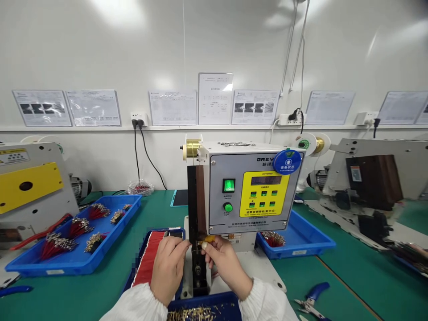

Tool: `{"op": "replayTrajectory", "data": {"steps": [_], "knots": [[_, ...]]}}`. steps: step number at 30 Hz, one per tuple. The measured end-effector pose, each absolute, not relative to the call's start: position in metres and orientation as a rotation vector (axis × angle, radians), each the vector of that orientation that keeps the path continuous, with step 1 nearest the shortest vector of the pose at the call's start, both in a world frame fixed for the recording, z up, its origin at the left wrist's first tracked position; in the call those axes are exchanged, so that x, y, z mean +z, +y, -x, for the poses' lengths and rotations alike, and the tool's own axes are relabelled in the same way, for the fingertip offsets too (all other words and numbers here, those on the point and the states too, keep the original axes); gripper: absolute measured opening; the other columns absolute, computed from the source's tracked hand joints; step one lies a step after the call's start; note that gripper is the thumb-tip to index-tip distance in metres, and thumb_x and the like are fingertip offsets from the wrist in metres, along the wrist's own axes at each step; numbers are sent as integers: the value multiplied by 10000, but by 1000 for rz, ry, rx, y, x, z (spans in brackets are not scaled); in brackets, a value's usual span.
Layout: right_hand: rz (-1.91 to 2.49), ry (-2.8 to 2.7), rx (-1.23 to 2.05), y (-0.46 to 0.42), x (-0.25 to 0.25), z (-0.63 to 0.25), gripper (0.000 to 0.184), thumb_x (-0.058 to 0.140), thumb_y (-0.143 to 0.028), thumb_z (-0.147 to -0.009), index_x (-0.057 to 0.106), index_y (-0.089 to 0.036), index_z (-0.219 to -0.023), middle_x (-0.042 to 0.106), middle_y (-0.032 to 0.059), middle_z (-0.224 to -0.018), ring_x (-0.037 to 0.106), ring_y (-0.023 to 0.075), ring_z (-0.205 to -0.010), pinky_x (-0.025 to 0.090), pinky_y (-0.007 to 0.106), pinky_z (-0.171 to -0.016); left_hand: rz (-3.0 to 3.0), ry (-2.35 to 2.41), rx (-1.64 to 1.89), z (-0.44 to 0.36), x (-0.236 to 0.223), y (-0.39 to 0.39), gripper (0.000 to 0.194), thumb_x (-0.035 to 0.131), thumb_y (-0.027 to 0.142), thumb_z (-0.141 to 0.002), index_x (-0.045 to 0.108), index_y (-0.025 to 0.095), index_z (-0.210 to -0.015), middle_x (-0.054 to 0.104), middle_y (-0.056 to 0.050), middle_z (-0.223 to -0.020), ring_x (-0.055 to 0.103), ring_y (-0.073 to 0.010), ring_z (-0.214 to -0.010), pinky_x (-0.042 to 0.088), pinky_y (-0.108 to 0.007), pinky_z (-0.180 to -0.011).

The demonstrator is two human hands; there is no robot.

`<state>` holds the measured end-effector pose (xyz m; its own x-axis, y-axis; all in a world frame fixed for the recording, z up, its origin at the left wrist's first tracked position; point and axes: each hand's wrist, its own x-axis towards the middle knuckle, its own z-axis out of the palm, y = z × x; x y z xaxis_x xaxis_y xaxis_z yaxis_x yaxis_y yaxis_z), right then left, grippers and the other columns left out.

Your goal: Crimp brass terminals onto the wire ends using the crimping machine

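Note:
A benchtop crimping machine (247, 191) with a grey front and yellow control panel stands directly before me. My right hand (224, 267) pinches a small yellow piece (207, 239) at the machine's dark vertical head (193, 214). My left hand (168, 268) reaches toward the same spot, its fingertips close together beside the head; anything between them is too small to tell. Below that hand lies a bundle of red wires (148, 257) in a dark blue tray (157, 247). Nearer me, a blue tray (203, 306) holds loose brass terminals (190, 314).
Blue trays of red wire bundles (73, 263) and crimped wires (297, 240) flank the machine on a green bench mat (337, 285). Blue-handled pliers (310, 301) lie at lower right. Similar machines stand at both sides, with papers and power sockets along the wall behind.

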<state>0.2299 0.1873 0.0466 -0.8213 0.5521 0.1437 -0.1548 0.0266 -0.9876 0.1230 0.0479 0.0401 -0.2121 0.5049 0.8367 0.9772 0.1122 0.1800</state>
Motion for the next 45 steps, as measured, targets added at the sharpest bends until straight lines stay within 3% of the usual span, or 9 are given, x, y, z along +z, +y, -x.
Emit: {"op": "replayTrajectory", "data": {"steps": [6, 25, 41, 45], "knots": [[493, -1799, 1784, 183, 46, -228, 332, 624, -504, -713, 496, -199, -693, 550, -25, -575, 411, 83, -396, 312, 218, -380, 1446, -1786, -1003, -122, 39, 48, 181, 445, 83, -939, 589, 189, -964, 585, -43, -910, 522, -183, -884, 449, -320, -793], [516, -1850, 1798, 182, 51, -232, 255, 581, -443, -716, 509, -199, -727, 517, -47, -514, 421, 96, -387, 321, 215, -381, 1462, -1805, -978, -123, 40, 48, 189, 441, 68, -933, 585, 183, -973, 577, -40, -912, 511, -174, -877, 443, -324, -814], [488, -1793, 1793, 180, 51, -231, 320, 630, -485, -712, 512, -189, -686, 558, -19, -577, 443, 97, -423, 339, 218, -399, 1443, -1817, -977, -124, 41, 48, 216, 415, 107, -947, 614, 190, -955, 597, -45, -899, 544, -174, -854, 468, -332, -799], [506, -1675, 1809, 179, 47, -227, 345, 651, -506, -694, 517, -187, -686, 570, -10, -590, 419, 93, -413, 294, 214, -376, 1424, -1824, -995, -125, 42, 48, 203, 428, 115, -947, 616, 190, -945, 603, -46, -896, 551, -177, -858, 470, -324, -779]]}}
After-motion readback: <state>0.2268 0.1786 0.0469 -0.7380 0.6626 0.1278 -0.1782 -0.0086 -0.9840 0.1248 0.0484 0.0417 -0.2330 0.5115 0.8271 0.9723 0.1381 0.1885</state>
